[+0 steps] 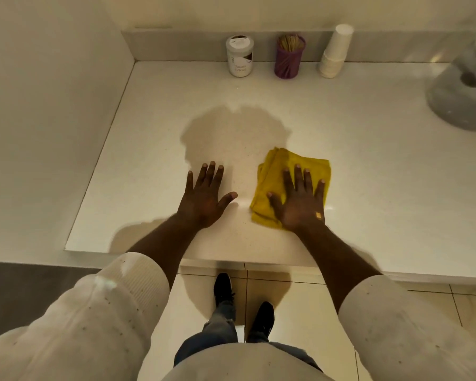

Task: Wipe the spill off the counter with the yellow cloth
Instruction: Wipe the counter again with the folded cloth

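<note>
Palms lie flat on the counter [368,138]: my right hand [300,200] presses spread fingers on the folded yellow cloth [275,171], grasping nothing; my left hand [204,198] rests open just beside it. Beyond both, a darker patch [231,133], maybe shadow.

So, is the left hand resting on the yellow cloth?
No, the left hand lies flat on the bare counter; the right hand presses the yellow cloth.
</note>
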